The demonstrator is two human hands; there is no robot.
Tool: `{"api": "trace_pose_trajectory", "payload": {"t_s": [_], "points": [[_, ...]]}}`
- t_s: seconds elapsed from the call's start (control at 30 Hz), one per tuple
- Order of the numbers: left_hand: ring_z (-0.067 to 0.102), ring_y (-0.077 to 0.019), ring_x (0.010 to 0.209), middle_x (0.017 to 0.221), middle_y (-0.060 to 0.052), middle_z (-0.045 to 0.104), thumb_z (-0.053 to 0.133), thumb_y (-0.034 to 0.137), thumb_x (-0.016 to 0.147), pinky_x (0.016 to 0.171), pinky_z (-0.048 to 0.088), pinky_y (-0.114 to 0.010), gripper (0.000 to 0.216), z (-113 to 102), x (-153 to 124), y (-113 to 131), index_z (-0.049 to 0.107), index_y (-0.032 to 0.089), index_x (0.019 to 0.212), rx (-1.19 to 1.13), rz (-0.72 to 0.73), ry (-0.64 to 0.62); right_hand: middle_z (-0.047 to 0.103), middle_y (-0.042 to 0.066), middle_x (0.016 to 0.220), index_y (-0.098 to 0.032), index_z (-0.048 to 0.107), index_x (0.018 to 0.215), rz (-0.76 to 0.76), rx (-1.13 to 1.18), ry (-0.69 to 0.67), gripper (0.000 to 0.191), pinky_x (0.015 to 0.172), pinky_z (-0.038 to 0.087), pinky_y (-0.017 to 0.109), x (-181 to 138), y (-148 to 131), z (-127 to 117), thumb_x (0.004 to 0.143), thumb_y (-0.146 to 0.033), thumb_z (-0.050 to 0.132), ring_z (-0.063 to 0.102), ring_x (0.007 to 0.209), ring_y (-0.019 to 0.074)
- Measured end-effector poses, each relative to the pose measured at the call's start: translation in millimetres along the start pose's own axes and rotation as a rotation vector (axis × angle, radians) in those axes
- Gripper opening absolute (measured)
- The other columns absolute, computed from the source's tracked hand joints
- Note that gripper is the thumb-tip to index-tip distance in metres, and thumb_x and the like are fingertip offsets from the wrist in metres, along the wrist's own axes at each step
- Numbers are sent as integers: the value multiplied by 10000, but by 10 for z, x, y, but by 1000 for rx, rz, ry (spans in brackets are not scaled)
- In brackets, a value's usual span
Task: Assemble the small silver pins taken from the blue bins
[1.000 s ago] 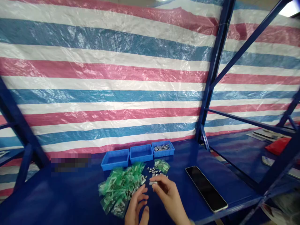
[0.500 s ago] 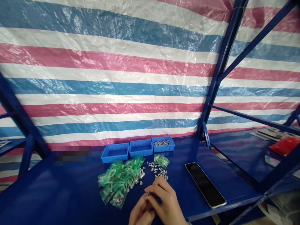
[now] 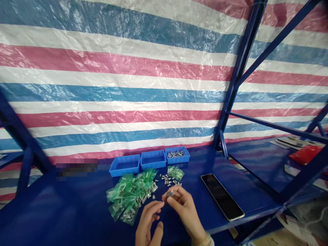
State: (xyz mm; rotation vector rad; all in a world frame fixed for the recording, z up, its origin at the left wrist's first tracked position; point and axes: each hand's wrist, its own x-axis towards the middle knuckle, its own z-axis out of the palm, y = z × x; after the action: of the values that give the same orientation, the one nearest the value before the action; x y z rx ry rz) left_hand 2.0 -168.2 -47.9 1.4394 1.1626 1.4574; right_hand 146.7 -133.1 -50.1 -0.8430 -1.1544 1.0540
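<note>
Metal part, small and silvery, sits pinched between the thumb and fingertips of the right hand, held just above the worktop near its front edge. The left hand is beside it, loosely open with fingers curled and nothing in it that I can see. Its forefinger reaches toward the right fingers, almost touching them.

A piece this small looks easy to fumble. I'd judge a firm pinch at its middle, kept low over the worktop with the left hand close by, the sound way to handle it.

Just left of the hands lies a heap of green bags, some showing silvery pieces. Ahead, loose parts are scattered beside 1 lone bag. Behind those stand 3 blue bins in a row, and only the right one visibly holds anything. A phone lies face up to the right, well apart.

The worktop is dark blue, framed by blue steel posts, with a red, white and blue striped tarp hung behind.
</note>
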Motion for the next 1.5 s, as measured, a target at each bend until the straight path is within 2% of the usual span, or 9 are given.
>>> {"api": "trace_pose_trajectory", "payload": {"t_s": [0.2,0.37,0.7,0.9,1.03,1.1,1.2,1.33,1.5], "points": [[648,-269,1106,1219,-74,667,590,276,831,881,557,-335,287,-287,221,-129,730,265,1081,179,19,-30,752,118,976,-155,649,1074,-178,-537,208,290,836,574,393,1037,1,-534,938,-381,528,722,901,246],[659,-283,1090,1189,-79,687,564,270,840,864,568,-377,280,-379,253,-239,730,262,1065,292,101,3,695,154,1179,-110,636,1201,-128,-936,154,309,982,488,487,1539,88,-807,920,-237,617,654,1092,283],[685,-266,1009,1156,-82,695,524,252,858,839,582,-390,282,-440,197,-338,723,255,1057,431,169,0,619,82,1260,-176,607,1226,-109,-1426,-88,266,1001,457,508,1356,225,-680,970,-249,602,571,1187,271],[682,-256,1003,1107,-68,697,489,229,895,846,573,-374,261,-444,24,-436,700,267,1044,481,245,55,559,214,1359,-96,590,1291,-148,-1424,-117,419,1045,398,469,1206,54,-580,894,8,504,469,1279,332],[639,-289,1083,1106,-83,684,513,243,894,937,521,-448,278,-601,111,-426,639,277,1140,682,415,168,574,148,1338,-144,550,1316,-220,-1321,-187,389,1017,435,393,786,-108,-251,934,-81,508,508,1225,272],[588,-340,1171,1191,-119,663,574,285,857,992,475,-530,402,-729,220,-408,580,250,1257,853,476,146,670,41,1148,-240,625,1182,-267,-1233,-325,282,986,456,315,541,-119,-25,943,-118,536,586,1088,203],[453,-418,1333,1404,-169,550,639,385,801,1025,437,-605,640,-916,372,-437,484,200,1394,1057,471,41,670,38,1037,-242,663,1072,-308,-1145,-519,222,935,475,370,276,-22,290,905,-113,596,597,1017,236],[518,-360,1311,1396,-131,590,599,415,844,1001,507,-520,556,-1077,459,-542,540,215,1359,1126,416,-106,649,85,1047,-218,641,1125,-341,-1247,-564,268,841,503,419,180,155,531,890,-100,591,577,1041,298],[700,-275,1081,1168,-81,742,496,370,923,887,592,-387,326,-1157,482,-529,681,245,1161,1084,402,-20,643,87,1064,-212,605,1191,-354,-1279,-518,326,853,511,433,176,175,565,895,-82,562,576,1049,303]]}}
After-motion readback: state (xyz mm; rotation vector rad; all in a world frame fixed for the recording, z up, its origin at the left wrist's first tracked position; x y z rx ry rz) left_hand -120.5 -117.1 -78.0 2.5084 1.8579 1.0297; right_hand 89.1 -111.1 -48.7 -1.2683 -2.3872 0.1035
